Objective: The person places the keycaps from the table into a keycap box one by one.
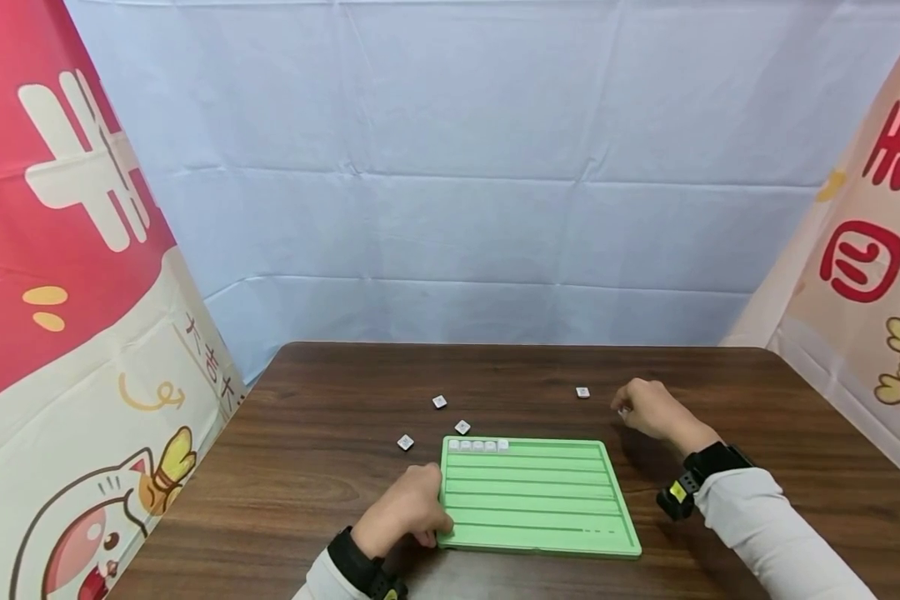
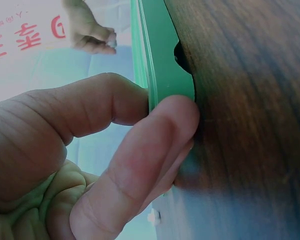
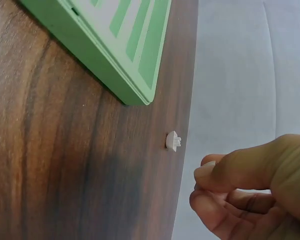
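My left hand (image 1: 408, 507) grips the left edge of a shallow green tray (image 1: 525, 502) with ridged rows, its thumb over the rim and fingers on the side wall. Several white keycap-like tiles (image 1: 478, 446) sit side by side at the left end of the tray's top row. Off the tray's far right corner, my right hand (image 1: 648, 408) is raised over the table, pinching a small white tile (image 2: 113, 43) between thumb and fingertips; fingers mostly cover it. Left of that hand, a loose white tile (image 3: 173, 141) lies on the wood with its prongs upward.
More loose white tiles lie beyond the tray's far left corner: one near its edge (image 1: 462, 427), one farther back (image 1: 439, 402) and one to the left (image 1: 405, 442). The brown wooden table (image 1: 307, 450) ends at a pale blue cloth (image 1: 457, 225). Printed cloths hang on both sides.
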### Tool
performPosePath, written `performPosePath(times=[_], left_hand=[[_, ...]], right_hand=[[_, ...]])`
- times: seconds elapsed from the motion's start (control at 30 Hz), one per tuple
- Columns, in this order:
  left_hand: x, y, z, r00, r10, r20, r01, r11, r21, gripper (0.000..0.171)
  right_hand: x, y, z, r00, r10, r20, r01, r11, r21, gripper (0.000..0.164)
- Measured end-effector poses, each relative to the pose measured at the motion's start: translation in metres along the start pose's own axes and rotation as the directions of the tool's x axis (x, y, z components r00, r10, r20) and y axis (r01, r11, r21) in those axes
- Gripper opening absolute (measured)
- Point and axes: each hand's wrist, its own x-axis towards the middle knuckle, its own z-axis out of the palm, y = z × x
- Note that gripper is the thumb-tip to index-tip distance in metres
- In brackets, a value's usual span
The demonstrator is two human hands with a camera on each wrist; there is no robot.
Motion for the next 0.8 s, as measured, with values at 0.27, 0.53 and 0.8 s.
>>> performPosePath(times=[0.27, 0.53, 0.8], left_hand=[[0.000, 0.000, 0.000, 1.000, -0.002, 0.008, 0.002, 1.000, -0.004, 0.029], [0.000, 0.000, 0.000, 1.000, 0.004, 0.000, -0.004, 1.000, 0.011, 0.028], [-0.002, 0.000, 0.001, 1.000, 0.009, -0.019, -0.008, 1.000, 0.020, 0.029]], right_hand=[[-0.001, 0.002, 0.001, 0.999, 0.016, 0.044, -0.020, 0.995, 0.102, 0.021], [-0.002, 0.010, 0.007, 0.999, 0.002, 0.033, -0.012, 0.953, 0.304, 0.020], [-0.001, 0.012, 0.011, 0.999, -0.025, 0.026, 0.011, 0.896, 0.443, 0.020]])
